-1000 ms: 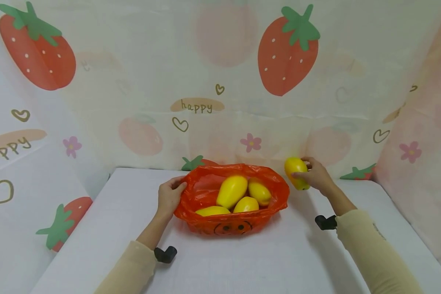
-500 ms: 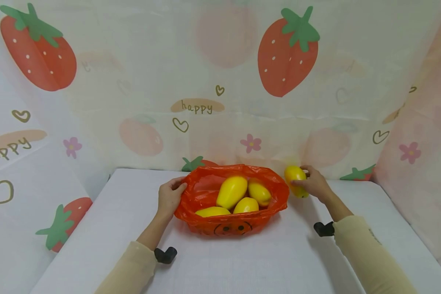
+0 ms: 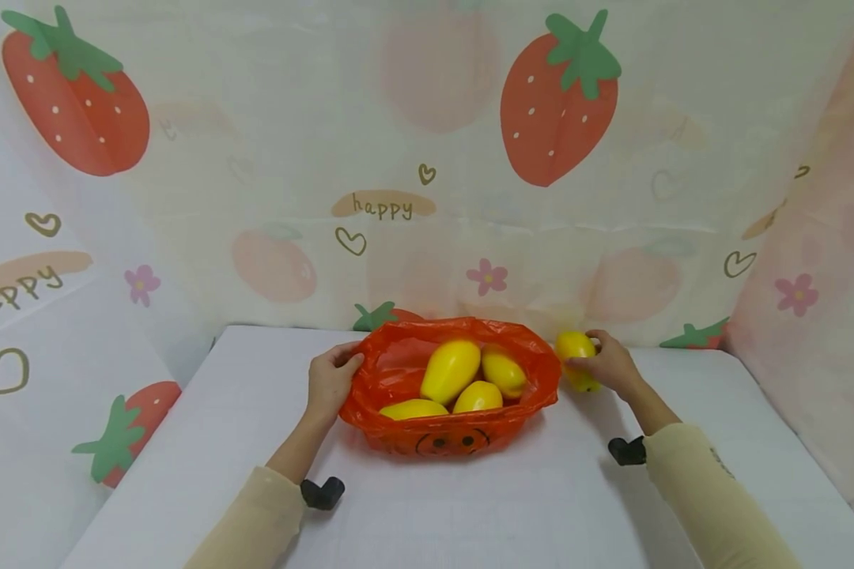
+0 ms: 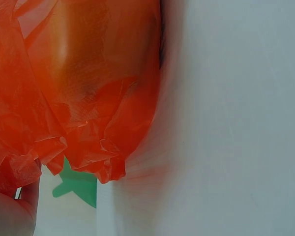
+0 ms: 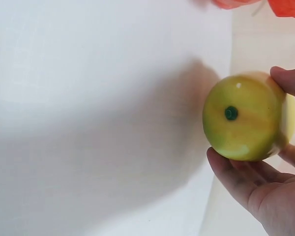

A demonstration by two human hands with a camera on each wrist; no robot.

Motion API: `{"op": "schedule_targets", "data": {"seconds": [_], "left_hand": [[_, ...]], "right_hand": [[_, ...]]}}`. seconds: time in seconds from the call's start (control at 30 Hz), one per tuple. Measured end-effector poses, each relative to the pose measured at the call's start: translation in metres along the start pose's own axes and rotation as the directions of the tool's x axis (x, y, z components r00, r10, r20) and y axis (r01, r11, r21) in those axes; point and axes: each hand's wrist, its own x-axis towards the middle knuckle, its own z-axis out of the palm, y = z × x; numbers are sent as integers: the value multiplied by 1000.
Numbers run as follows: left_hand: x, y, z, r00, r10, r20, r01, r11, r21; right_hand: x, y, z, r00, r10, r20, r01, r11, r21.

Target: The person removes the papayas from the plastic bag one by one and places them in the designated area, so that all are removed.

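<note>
A red plastic bag (image 3: 455, 431) with a drawn smiling face stands mouth-up on the white table. My left hand (image 3: 330, 385) pinches its rim at the left end; in the left wrist view, the thumb side of that hand (image 4: 14, 211) shows below the crumpled plastic. Several yellow papayas (image 3: 451, 371) lie inside the bag, partly hidden by its front wall. Just right of the bag, my right hand (image 3: 612, 363) grips another yellow papaya (image 5: 241, 118), fingers on one side and thumb on the other. Its small green stem end faces the right wrist camera.
The white table (image 3: 427, 514) ends at a strawberry-printed back curtain (image 3: 434, 261), close behind the bag and the right hand. Similar printed sheets rise on the left and right. A black wrist mount (image 3: 323, 493) sits on the left wrist, another black mount (image 3: 626, 450) on the right.
My right hand has lowered the papaya beside the bag, bringing it closer to the table. The left hand keeps its grip on the bag's rim without moving.
</note>
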Motion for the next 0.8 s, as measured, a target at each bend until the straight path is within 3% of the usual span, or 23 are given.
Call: {"op": "schedule_targets", "data": {"seconds": [0.8], "left_hand": [[-1,4,1,1000,26,-13,-25,1000,19]], "right_hand": [[2,14,6,998,56,4,-56,998,-7]]}}
